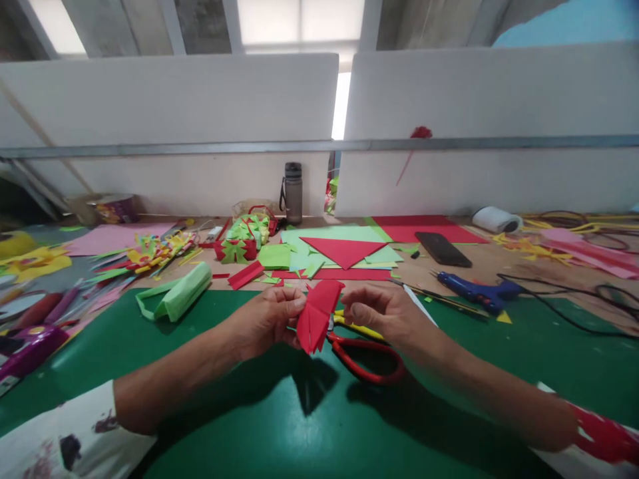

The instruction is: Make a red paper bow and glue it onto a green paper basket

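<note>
A folded piece of red paper [319, 313] with slits at its lower end is pinched between the thumb and fingers of my left hand [279, 314]. Just right of the paper is my right hand [384, 316], its fingers loosely curled and apart, with nothing visible in them. Behind and below the paper, red-handled scissors [369, 376] lie on the green mat [239, 412]. A yellow-handled tool [362, 327] lies by them, partly hidden by my right hand.
Red triangular paper [344, 249] and green sheets lie ahead. A rolled green paper piece [182, 293] sits left. A blue glue gun [474, 291], its cord, and a phone [442, 248] lie right. A bottle [293, 193] stands by the white partition [174, 106].
</note>
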Tool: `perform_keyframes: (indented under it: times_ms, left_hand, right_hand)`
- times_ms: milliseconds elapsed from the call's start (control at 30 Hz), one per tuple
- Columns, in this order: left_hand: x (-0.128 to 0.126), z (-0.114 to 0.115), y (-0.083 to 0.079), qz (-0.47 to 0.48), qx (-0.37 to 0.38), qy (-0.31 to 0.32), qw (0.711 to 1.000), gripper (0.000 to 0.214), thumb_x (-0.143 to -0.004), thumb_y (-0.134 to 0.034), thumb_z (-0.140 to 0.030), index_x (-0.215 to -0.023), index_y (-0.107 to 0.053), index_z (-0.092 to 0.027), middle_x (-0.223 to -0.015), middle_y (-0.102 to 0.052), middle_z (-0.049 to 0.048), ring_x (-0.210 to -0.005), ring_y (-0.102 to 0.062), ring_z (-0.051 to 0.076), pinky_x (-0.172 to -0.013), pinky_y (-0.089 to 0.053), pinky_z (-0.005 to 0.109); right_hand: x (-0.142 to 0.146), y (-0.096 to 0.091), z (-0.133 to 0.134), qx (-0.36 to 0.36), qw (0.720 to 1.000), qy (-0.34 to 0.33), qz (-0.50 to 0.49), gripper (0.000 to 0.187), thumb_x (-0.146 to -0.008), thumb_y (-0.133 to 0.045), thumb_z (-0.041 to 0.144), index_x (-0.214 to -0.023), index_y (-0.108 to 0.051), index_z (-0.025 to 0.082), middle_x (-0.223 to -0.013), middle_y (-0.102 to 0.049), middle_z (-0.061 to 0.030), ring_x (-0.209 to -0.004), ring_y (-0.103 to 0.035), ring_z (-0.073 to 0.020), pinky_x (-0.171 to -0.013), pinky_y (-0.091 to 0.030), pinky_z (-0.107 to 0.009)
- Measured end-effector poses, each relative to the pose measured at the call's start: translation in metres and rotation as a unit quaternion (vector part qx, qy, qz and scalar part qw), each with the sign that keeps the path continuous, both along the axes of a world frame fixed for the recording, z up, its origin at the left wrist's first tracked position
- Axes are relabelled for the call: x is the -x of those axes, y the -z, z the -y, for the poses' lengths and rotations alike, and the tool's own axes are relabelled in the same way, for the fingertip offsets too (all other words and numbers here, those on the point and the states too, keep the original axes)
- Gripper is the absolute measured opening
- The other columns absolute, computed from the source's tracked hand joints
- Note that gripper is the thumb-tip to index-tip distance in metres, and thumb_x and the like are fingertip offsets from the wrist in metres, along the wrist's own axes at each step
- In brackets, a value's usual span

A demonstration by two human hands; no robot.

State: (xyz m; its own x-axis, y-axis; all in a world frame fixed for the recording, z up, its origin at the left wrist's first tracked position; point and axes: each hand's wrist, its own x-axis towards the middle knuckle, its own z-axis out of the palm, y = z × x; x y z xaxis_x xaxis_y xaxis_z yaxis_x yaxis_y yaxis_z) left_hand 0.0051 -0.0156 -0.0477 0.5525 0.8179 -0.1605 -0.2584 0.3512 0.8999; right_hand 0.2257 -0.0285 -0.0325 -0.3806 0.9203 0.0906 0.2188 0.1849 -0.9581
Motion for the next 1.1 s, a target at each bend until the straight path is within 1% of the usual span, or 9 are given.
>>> perform_keyframes:
  times_ms: [67, 133, 300, 400, 500, 600, 767, 1000, 1100]
  left_hand:
    - [-0.002, 0.001, 0.003, 0.000, 0.013, 0.002, 1.000, 0.028, -0.071, -0.076, -0.032, -0.071, -0.055, -0.014, -0.062, -0.062, 0.0017, -0.050, -0.060, 0.013, -0.050, -0.050, 0.024]
    - [-0.003, 0.001, 0.006, 0.004, 0.030, 0.008, 1.000, 0.025, -0.074, -0.073, -0.031, -0.074, -0.056, -0.013, -0.064, -0.063, 0.0033, -0.050, -0.060, 0.013, -0.051, -0.051, 0.025]
    - [-0.009, 0.002, 0.012, 0.015, 0.063, 0.015, 0.998, 0.019, -0.076, -0.070, -0.025, -0.075, -0.057, -0.012, -0.063, -0.062, 0.0039, -0.049, -0.060, 0.012, -0.050, -0.050, 0.023]
    - [-0.012, 0.004, 0.014, 0.031, 0.068, 0.037, 0.996, 0.017, -0.078, -0.068, -0.024, -0.076, -0.058, -0.011, -0.062, -0.063, 0.0042, -0.049, -0.060, 0.013, -0.049, -0.051, 0.024]
    - [-0.013, 0.004, 0.015, 0.051, 0.069, 0.049, 0.995, 0.013, -0.080, -0.064, -0.021, -0.077, -0.058, -0.010, -0.060, -0.062, 0.0033, -0.047, -0.059, 0.012, -0.048, -0.052, 0.025]
    - [-0.013, 0.004, 0.016, 0.058, 0.074, 0.044, 0.995, 0.012, -0.081, -0.063, -0.021, -0.079, -0.058, -0.010, -0.060, -0.062, 0.0032, -0.047, -0.058, 0.012, -0.049, -0.054, 0.027]
    - [-0.013, 0.004, 0.016, 0.057, 0.091, 0.036, 0.994, 0.016, -0.079, -0.066, -0.023, -0.081, -0.058, -0.010, -0.069, -0.066, 0.0061, -0.053, -0.062, 0.014, -0.051, -0.055, 0.026]
    - [-0.014, 0.003, 0.021, 0.078, 0.104, 0.045, 0.990, 0.014, -0.081, -0.063, -0.020, -0.088, -0.060, -0.008, -0.076, -0.065, 0.0068, -0.057, -0.064, 0.014, -0.053, -0.057, 0.026]
    - [-0.014, 0.003, 0.022, 0.074, 0.110, 0.045, 0.990, 0.016, -0.082, -0.063, -0.021, -0.092, -0.060, -0.008, -0.075, -0.064, 0.0065, -0.056, -0.064, 0.014, -0.054, -0.057, 0.027]
  right_hand:
    - [0.002, 0.004, 0.002, 0.039, 0.998, 0.000, -0.040, 0.034, -0.074, -0.069, 0.050, -0.081, -0.060, 0.018, -0.075, -0.058, 0.0007, -0.070, -0.056, -0.0148, -0.069, -0.045, -0.030]
    - [0.005, 0.006, 0.005, 0.059, 0.997, 0.004, -0.054, 0.038, -0.071, -0.071, 0.053, -0.079, -0.059, 0.018, -0.073, -0.058, 0.0010, -0.069, -0.056, -0.0144, -0.070, -0.045, -0.031]
    - [0.010, 0.003, 0.008, 0.064, 0.995, 0.004, -0.074, 0.043, -0.065, -0.074, 0.056, -0.076, -0.058, 0.017, -0.073, -0.058, 0.0010, -0.067, -0.053, -0.0128, -0.066, -0.044, -0.029]
    - [0.012, 0.002, 0.011, 0.066, 0.994, 0.002, -0.083, 0.041, -0.066, -0.075, 0.053, -0.077, -0.057, 0.018, -0.073, -0.057, 0.0014, -0.067, -0.053, -0.0127, -0.066, -0.045, -0.028]
    - [0.014, 0.003, 0.013, 0.053, 0.996, 0.002, -0.071, 0.040, -0.067, -0.075, 0.051, -0.077, -0.053, 0.018, -0.074, -0.057, 0.0015, -0.068, -0.053, -0.0130, -0.066, -0.044, -0.029]
    - [0.017, 0.007, 0.016, 0.039, 0.998, 0.001, -0.052, 0.039, -0.068, -0.074, 0.049, -0.077, -0.051, 0.019, -0.073, -0.055, 0.0018, -0.066, -0.053, -0.0132, -0.064, -0.043, -0.029]
    - [0.022, 0.012, 0.020, 0.064, 0.997, -0.004, -0.044, 0.035, -0.071, -0.074, 0.039, -0.081, -0.046, 0.020, -0.076, -0.058, 0.0007, -0.067, -0.056, -0.0147, -0.061, -0.043, -0.029]
    - [0.025, 0.016, 0.023, 0.039, 0.999, 0.016, -0.020, 0.030, -0.074, -0.071, 0.031, -0.086, -0.046, 0.021, -0.080, -0.058, 0.0008, -0.070, -0.058, -0.0149, -0.061, -0.045, -0.028]
    - [0.025, 0.014, 0.024, 0.029, 0.999, 0.020, -0.009, 0.023, -0.078, -0.065, 0.026, -0.090, -0.046, 0.021, -0.082, -0.060, -0.0004, -0.073, -0.060, -0.0160, -0.062, -0.046, -0.029]
